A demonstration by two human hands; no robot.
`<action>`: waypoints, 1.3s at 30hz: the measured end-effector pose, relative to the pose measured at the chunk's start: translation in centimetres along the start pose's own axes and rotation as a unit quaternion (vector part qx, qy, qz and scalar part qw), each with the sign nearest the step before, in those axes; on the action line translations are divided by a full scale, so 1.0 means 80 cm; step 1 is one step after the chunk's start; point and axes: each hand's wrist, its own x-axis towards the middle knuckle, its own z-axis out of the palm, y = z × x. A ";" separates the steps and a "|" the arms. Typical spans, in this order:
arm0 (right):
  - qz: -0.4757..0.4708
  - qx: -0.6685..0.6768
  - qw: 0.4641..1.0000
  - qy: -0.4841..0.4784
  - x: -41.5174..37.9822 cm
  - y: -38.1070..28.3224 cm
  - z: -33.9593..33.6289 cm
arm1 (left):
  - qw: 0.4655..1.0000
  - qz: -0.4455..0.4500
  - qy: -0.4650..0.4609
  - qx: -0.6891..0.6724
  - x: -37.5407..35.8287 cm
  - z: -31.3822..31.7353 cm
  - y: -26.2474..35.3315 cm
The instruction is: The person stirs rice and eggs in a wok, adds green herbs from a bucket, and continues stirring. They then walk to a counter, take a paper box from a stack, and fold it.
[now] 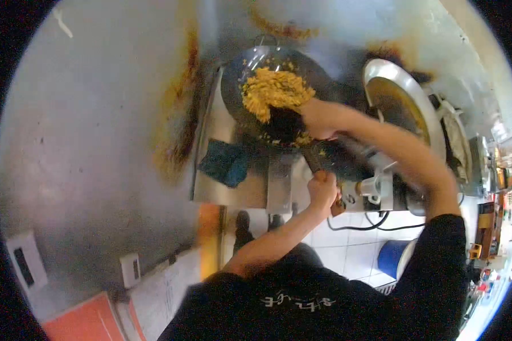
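Wrapped around the handle (312, 160) was the left hand (323, 189), so it had hold of the wok (231, 94). The right hand (320, 119) was over the wok and looked curled, but blur hid its fingers, so I could not tell what it held. Yellow food (276, 90) sat in a heap inside the wok, with little bits spread around it. To stir well, I think the left hand needed to hold the wok steady, while the right hand gently brought the loose bits into the heap.
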 end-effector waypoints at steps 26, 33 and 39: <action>0.064 0.241 0.959 -0.136 -0.055 0.011 -0.076 | 0.946 -0.084 -0.114 0.291 0.045 -0.187 0.110; -0.041 0.245 0.969 -0.010 -0.012 0.022 -0.071 | 0.997 -0.015 -0.039 0.070 -0.016 -0.050 0.048; 0.095 0.277 0.948 -0.128 -0.042 -0.055 -0.114 | 0.997 -0.062 0.013 0.035 -0.038 -0.035 0.067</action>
